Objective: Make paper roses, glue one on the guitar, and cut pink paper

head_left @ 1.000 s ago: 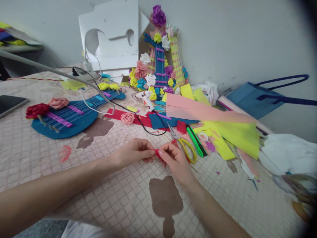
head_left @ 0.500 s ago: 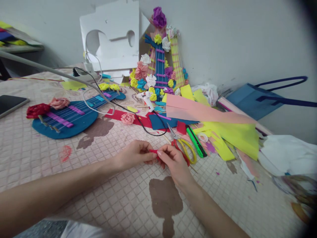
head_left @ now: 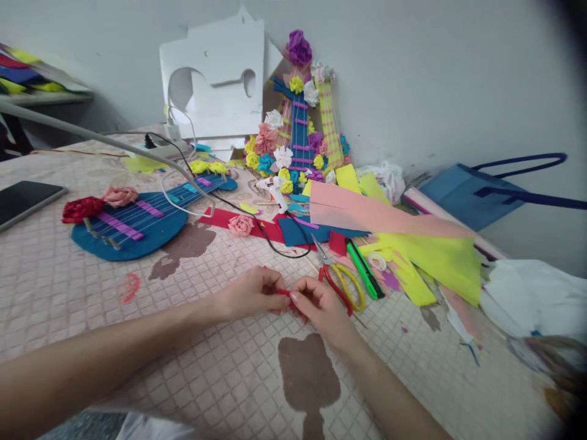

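Observation:
A small piece of red crepe paper point(head_left: 285, 293) is pinched between my two hands, low over the quilted tablecloth. My left hand point(head_left: 257, 293) grips one end with thumb and fingers. The fingertips of my right hand point(head_left: 318, 305) close on the other end, and most of the paper is hidden by the fingers. Just beyond my right hand lie scissors point(head_left: 351, 284) with red and yellow handles, beside a green box cutter point(head_left: 364, 269). A pink paper flower point(head_left: 241, 225) rests on a red strip point(head_left: 220, 218) past my left hand.
At left lies a blue paper guitar point(head_left: 132, 235) with flowers on it, near a phone point(head_left: 30, 201). A white glue gun point(head_left: 274, 190) trails a black cord. Flower-covered guitars point(head_left: 300, 131) lean on the wall. Pink and yellow sheets point(head_left: 367, 211) and a blue bag point(head_left: 472, 195) sit at right.
The whole view has shifted slightly, so things appear lower and a bit to the right. Both hands keep their pinch on the red paper, with only small finger movement.

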`<state>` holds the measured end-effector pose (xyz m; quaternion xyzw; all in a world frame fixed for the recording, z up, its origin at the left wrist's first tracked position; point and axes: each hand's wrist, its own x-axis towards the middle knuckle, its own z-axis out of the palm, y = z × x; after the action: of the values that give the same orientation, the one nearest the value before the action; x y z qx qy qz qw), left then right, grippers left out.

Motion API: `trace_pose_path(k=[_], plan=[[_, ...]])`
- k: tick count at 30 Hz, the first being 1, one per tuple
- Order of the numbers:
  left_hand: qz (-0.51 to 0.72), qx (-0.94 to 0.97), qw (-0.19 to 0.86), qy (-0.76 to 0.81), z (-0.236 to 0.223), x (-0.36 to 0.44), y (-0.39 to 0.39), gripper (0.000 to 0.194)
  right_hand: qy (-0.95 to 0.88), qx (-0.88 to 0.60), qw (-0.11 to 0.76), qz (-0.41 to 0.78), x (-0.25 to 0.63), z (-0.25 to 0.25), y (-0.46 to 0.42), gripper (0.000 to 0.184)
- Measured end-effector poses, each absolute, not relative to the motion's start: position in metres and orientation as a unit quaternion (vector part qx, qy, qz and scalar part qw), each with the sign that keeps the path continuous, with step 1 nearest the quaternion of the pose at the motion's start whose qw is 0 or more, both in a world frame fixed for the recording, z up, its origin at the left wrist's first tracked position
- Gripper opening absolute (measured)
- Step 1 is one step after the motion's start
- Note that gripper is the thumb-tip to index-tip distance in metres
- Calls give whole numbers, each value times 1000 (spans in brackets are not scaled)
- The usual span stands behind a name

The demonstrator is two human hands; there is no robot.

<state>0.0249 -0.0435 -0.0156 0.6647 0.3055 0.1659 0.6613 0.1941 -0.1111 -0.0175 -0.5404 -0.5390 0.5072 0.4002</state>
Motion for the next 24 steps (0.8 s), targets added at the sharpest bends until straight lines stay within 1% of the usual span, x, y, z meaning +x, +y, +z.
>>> trace_pose_path(k=[3,6,13,15,19,21,24], plan=[[147,677,664,282,-17,22,-42,19,-562,-529,377,512,195,-17,-110,18],[144,661,684,274,-15,20,-41,21,-571,-524,373,510,195,-17,-108,19],[136,599,733,292,-11,19,-34,39,-545,-547,391,501,191,-21,-101,23],[153,588,734,306,-9,18,-32,42,-534,-552,407,495,188,-22,-97,23],[181,573,732,322,0,15,-30,47,-491,-547,469,490,176,-21,-89,25],[185,571,733,321,1,14,-30,46,-467,-544,492,494,171,-21,-89,26],[186,574,734,310,-4,14,-29,41,-455,-544,494,503,166,-25,-95,28]])
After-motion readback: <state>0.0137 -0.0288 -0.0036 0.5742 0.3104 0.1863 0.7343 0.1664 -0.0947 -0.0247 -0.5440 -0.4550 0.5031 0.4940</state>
